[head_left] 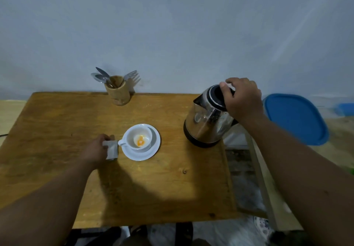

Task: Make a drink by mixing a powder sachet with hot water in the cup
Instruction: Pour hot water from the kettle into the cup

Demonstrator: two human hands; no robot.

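Two hands are working over the desk [57,123]. Left hand [95,149] is lying on the wood, fingers [105,138] pinching the sachet [112,151] just left of the cup's handle. Cup [138,137] is sitting on its saucer [153,148], orange powder [140,141] lying in the bottom. Right hand [242,98] is gripping the kettle [206,119] at its top, fingers closed around the handle; kettle is standing right of the cup, well apart. Holder [116,90] with cutlery is standing at the back edge.
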